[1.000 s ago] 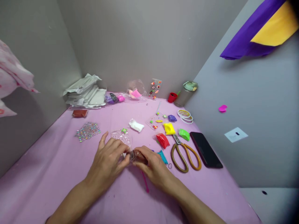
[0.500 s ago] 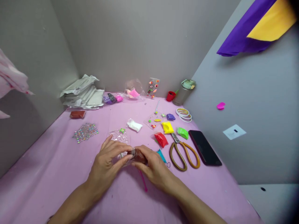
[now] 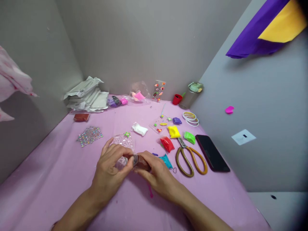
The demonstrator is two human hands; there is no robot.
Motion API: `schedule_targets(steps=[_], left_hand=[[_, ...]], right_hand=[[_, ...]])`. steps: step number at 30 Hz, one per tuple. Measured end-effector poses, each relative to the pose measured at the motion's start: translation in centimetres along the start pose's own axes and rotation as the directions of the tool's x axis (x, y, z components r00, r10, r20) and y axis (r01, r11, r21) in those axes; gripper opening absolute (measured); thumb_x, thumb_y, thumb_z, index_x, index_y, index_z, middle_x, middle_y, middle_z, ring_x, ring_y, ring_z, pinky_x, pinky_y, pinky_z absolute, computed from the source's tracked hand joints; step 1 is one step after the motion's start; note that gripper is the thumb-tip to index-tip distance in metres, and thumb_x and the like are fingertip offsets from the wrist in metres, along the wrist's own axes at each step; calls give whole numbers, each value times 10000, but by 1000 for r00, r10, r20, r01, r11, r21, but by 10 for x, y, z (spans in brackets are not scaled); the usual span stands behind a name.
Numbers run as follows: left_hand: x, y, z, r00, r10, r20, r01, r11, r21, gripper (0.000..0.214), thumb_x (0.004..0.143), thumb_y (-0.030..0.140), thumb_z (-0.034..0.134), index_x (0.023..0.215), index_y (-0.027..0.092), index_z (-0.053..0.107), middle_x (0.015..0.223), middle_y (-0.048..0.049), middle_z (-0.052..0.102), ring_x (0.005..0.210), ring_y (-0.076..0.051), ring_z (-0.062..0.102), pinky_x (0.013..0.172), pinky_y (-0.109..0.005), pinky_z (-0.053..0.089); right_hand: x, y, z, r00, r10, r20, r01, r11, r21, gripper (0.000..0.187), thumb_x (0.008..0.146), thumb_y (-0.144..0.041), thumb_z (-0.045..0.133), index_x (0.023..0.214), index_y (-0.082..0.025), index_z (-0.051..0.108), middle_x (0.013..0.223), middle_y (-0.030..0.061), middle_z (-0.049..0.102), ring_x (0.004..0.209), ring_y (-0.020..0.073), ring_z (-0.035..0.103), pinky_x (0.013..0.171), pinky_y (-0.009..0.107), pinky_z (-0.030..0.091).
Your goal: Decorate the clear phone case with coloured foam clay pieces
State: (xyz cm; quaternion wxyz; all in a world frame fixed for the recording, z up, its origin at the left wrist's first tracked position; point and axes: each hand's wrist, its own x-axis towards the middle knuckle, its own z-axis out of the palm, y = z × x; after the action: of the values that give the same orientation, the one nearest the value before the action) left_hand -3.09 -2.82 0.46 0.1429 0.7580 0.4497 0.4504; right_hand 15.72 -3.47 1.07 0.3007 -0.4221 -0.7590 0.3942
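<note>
Between my hands is a small brown packet of clay [image 3: 142, 163] in clear wrapping. My left hand [image 3: 114, 165] pinches the wrapping's left end between thumb and fingertips. Around the packet's right side my right hand [image 3: 155, 170] is closed, hiding part of it. Behind my left hand lies a clear patterned phone case [image 3: 124, 141] with a green flower charm [image 3: 127, 134] on it. A pink stick tool [image 3: 150, 192] lies partly beneath my right hand. Just past that hand are a blue packet [image 3: 166, 161] and a red packet [image 3: 167, 144].
Scissors [image 3: 192, 163] and a black phone [image 3: 212, 153] lie to the right. Yellow [image 3: 173, 131], green [image 3: 189, 137] and white packets [image 3: 140, 129] sit farther back. On the left are a gem sheet [image 3: 89, 136], another brown packet [image 3: 81, 117] and stacked white packages [image 3: 88, 96]. A bottle [image 3: 191, 95] stands behind.
My left fingers have curled into a tighter pinch on the wrapping's end. The whole view has shifted slightly, and more of the blue packet shows.
</note>
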Motion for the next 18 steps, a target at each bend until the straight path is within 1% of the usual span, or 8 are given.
schedule_targets(steps=[5,9,11,12,13,15,16,18], left_hand=[[2,-6,-5,993,-41,108,54,991,-121,102,915,210,645,975,288,674,886,50,728,854,-177,663,1186,-532,239],[4,-8,-5,988,-51,149,73,987,-146,97,907,214,644,943,284,701,890,44,745,869,-189,678,1193,-545,200],[5,-7,-7,980,-108,165,139,972,-187,91,899,234,638,911,285,713,865,42,742,870,-197,677,1192,-549,194],[6,-7,-9,970,-155,185,194,956,-218,89,893,254,640,899,288,721,856,37,737,883,-205,673,1179,-543,224],[7,-6,-11,952,-213,220,266,931,-249,88,886,276,644,888,291,730,857,30,733,901,-215,667,1149,-524,282],[10,-5,-17,889,-330,317,423,856,-298,83,870,315,667,866,296,747,877,16,728,925,-226,660,1026,-443,420],[11,-5,-21,853,-372,367,490,813,-315,79,862,327,682,856,297,755,886,13,727,920,-223,661,947,-394,464],[13,-7,-28,794,-410,450,578,739,-347,64,848,336,712,841,301,764,896,15,734,893,-209,671,843,-326,487]], right_hand=[[1,3,-2,998,33,-52,-32,999,35,181,891,-94,675,1020,-213,628,912,-20,615,795,129,551,732,229,406],[1,6,-3,998,22,-65,-22,1000,8,165,880,-91,683,982,-209,629,881,-23,601,769,130,529,713,232,396],[2,5,-3,998,18,-60,-17,1000,23,160,878,-98,689,981,-206,633,877,-22,600,766,131,526,710,232,396],[2,4,-3,998,21,-55,-19,999,38,164,875,-94,690,982,-205,636,875,-23,600,765,131,527,710,231,397],[2,3,-3,998,28,-48,-26,998,54,169,872,-86,690,983,-205,640,875,-23,601,765,130,528,713,230,399],[2,-1,-4,998,46,-29,-44,996,81,175,868,-72,687,976,-204,649,872,-25,605,768,129,533,722,231,402],[2,-3,-4,998,55,-21,-53,995,90,176,867,-65,685,972,-203,653,872,-26,606,771,129,536,729,231,404],[2,-6,-6,998,65,-9,-64,993,104,183,865,-57,685,972,-202,659,877,-27,611,779,127,541,741,232,405]])
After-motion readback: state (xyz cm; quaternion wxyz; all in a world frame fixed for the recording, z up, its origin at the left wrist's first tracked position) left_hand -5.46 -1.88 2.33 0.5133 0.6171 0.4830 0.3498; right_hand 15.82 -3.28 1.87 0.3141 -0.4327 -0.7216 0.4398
